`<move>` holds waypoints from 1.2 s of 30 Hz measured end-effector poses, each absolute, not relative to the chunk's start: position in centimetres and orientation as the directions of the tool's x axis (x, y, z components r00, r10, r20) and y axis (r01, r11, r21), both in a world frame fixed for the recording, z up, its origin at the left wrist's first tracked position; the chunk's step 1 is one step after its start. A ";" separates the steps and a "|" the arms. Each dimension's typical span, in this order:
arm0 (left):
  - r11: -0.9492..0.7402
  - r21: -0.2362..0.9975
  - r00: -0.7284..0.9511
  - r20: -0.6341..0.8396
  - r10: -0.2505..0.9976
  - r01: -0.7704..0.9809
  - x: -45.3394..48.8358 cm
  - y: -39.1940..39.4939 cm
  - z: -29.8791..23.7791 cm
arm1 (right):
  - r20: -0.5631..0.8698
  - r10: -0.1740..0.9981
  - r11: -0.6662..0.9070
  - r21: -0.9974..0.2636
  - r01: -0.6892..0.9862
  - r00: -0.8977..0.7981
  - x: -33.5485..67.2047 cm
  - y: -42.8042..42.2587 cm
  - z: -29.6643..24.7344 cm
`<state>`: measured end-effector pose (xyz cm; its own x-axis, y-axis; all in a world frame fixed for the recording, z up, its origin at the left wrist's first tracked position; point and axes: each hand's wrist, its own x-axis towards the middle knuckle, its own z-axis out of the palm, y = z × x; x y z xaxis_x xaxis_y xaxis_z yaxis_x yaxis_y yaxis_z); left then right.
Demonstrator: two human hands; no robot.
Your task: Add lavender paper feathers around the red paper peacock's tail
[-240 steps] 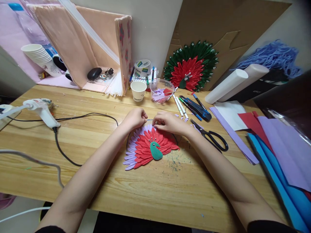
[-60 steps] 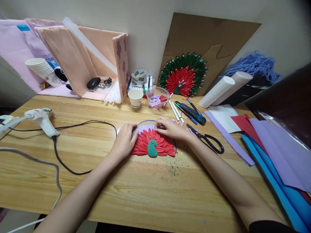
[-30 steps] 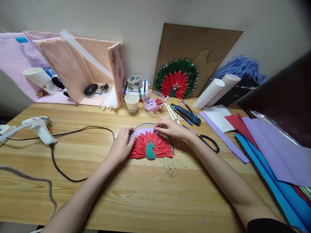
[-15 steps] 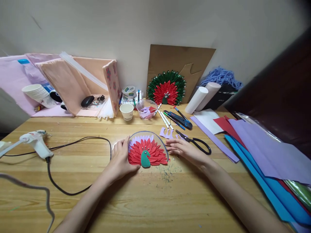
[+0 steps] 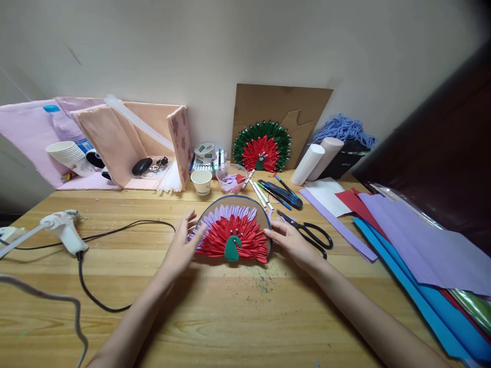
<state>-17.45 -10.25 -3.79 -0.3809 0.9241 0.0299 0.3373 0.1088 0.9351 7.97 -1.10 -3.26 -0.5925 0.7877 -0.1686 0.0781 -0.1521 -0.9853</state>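
A paper peacock [image 5: 233, 235] stands tilted up from the table, its face toward me. It has a green body, layered red feathers, a row of purple feathers behind them and a rounded cardboard backing with a dark blue rim. My left hand [image 5: 183, 243] grips its left edge, with the thumb in front and the fingers partly hidden behind. At the right edge my right hand [image 5: 293, 244] pinches the backing beside the red feathers. Black-handled scissors [image 5: 307, 229] lie just beyond my right hand.
A white glue gun [image 5: 65, 230] with a black cord lies at left. Behind are a paper cup [image 5: 201, 183], a plastic bowl [image 5: 231, 179], markers and a green-and-red peacock [image 5: 264, 148] against cardboard. Coloured sheets [image 5: 429, 245] cover the right side.
The peacock has been raised from lying flat to a tilt. My right hand has moved onto its right edge, and my left hand has shifted slightly left. The view has tilted up a little.
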 end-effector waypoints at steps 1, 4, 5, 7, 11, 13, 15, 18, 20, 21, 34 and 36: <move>0.151 0.966 -0.433 -0.046 0.900 0.210 -17.8 -10.1 -3.7 | -0.140 0.796 -0.126 -0.990 0.066 -0.589 7.8 -1.0 -3.3; 0.188 0.978 -0.432 -0.211 0.877 -0.096 -18.5 -9.9 -3.1 | -0.093 0.810 -0.070 -0.996 0.062 -0.579 7.1 -0.9 -3.4; 0.183 0.968 -0.416 -0.240 0.877 -0.172 -18.6 -10.0 -2.8 | -0.076 0.815 -0.047 -0.997 0.065 -0.575 6.9 -0.8 -3.3; 0.169 0.945 -0.401 -0.275 0.874 -0.280 -18.6 -10.1 -2.1 | -0.027 0.828 0.019 -0.997 0.077 -0.560 6.3 -0.5 -3.2; 0.125 0.942 -0.421 -0.254 0.871 -0.310 -18.6 -10.3 -1.1 | 0.054 0.838 0.153 -0.979 0.137 -0.543 5.5 0.7 -2.7; 0.121 0.955 -0.422 -0.230 0.877 -0.269 -18.7 -10.3 -1.0 | 0.053 0.826 0.167 -0.974 0.154 -0.561 5.4 1.6 -2.7; 0.140 0.963 -0.396 -0.224 0.891 -0.231 -18.8 -10.3 -1.3 | 0.046 0.816 0.167 -0.973 0.159 -0.576 5.5 2.4 -2.9; 0.173 0.965 -0.337 -0.232 0.912 -0.198 -18.8 -10.2 -2.0 | 0.025 0.814 0.152 -0.973 0.171 -0.581 5.8 3.3 -3.3; 0.192 0.961 -0.320 -0.249 0.914 -0.200 -18.7 -10.2 -2.4 | -0.038 0.812 0.065 -0.986 0.156 -0.583 6.0 3.4 -3.5; 0.196 0.958 -0.321 -0.258 0.911 -0.211 -18.6 -10.2 -2.5 | -0.087 0.802 -0.002 -0.990 0.143 -0.591 6.2 3.3 -3.5; 0.083 0.881 -0.499 -0.339 0.798 -0.467 -19.9 -9.8 -2.6 | -0.077 0.730 0.122 -0.963 0.240 -0.679 8.5 4.7 -3.0; 0.103 0.885 -0.504 -0.351 0.789 -0.455 -19.9 -9.8 -2.8 | -0.099 0.758 0.142 -0.940 0.310 -0.645 9.4 5.5 -2.7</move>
<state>-19.95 -9.79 -2.84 -0.5042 0.7892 -0.3506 -0.4546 0.1027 0.8847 9.39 5.54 -2.66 -0.6452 0.7576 -0.0986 0.3103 0.1420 -0.9400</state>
